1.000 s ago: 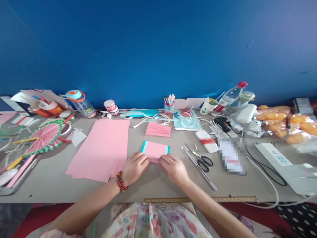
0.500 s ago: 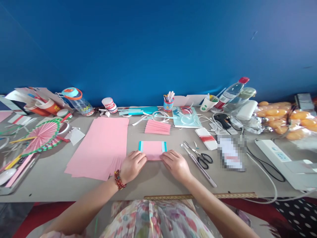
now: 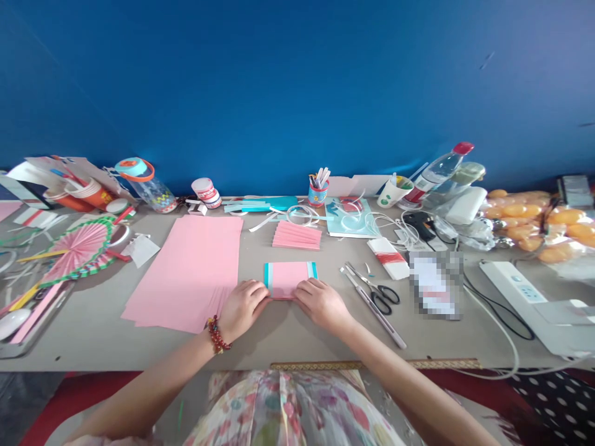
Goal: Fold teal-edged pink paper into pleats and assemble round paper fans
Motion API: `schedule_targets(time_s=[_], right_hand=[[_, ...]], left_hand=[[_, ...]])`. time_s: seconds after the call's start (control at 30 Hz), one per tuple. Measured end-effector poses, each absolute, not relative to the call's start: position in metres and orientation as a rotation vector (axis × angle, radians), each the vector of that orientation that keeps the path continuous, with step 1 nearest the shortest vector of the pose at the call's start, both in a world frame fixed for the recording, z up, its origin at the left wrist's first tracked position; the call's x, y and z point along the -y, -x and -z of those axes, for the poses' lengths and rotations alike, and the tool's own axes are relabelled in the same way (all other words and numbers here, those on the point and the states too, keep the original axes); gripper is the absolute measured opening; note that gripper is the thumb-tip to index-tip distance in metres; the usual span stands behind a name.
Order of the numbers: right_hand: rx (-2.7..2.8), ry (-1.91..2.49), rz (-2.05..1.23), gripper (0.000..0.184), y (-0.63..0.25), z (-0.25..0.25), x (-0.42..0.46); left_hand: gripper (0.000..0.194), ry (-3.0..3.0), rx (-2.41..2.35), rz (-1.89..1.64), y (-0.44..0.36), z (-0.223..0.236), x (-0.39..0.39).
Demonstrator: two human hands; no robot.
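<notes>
A small pink paper (image 3: pixel 289 276) with blue strips along its left and right ends lies on the table in front of me. My left hand (image 3: pixel 243 307) has its fingers closed on the lower left corner of this sheet. At the near edge, right of the middle, the bent fingers of my right hand (image 3: pixel 324 305) pinch the same paper; my fingertips are partly hidden. Just beyond it sits a pleated pink paper (image 3: pixel 296 235). Large pink sheets (image 3: pixel 190 266) are spread beside my left hand.
Black-handled scissors (image 3: pixel 382 297) and a utility knife (image 3: pixel 379 316) lie right of my right hand. A pleated fan (image 3: pixel 83 244) is at far left. Along the wall stand a water bottle (image 3: pixel 146 189), a tin of sticks (image 3: pixel 318 193) and a paper cup (image 3: pixel 393 192). A power strip (image 3: pixel 515 291) lies at right.
My right hand has slid left along the near edge of the paper, away from its right corner. The left hand stays at the left corner, slightly lower on it.
</notes>
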State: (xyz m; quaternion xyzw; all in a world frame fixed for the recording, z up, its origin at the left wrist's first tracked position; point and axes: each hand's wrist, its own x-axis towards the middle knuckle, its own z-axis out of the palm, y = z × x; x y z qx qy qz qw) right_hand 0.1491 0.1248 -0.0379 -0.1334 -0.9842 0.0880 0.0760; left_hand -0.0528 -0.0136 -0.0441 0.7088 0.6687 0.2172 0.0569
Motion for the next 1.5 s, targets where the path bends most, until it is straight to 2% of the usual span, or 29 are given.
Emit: schedule_targets(time_s=[0.23, 0.47, 0.67, 0.83, 1.5], right_hand=[[3.126, 0.433, -0.299, 0.022, -0.124, 0.021, -0.125], [3.266, 0.482, -0.193, 0.021, -0.106, 0.008, -0.132], [3.275, 0.59, -0.247, 0.032, -0.097, 0.006, -0.132], [3.287, 0.636, -0.343, 0.03, -0.092, 0.005, -0.135], [3.307, 0.623, -0.374, 0.027, -0.091, 0.007, -0.139]], left_hand=[[0.008, -1.944, -2.019, -0.775, 0.057, 0.045, 0.005], [0.014, -1.832, -1.993, -0.717, 0.062, 0.034, -0.006], [0.011, -1.849, -1.933, -0.652, 0.071, 0.031, -0.017], [0.012, -1.829, -1.936, -0.634, 0.073, 0.029, -0.021], [0.014, -1.918, -1.965, -0.626, 0.068, 0.035, -0.013]])
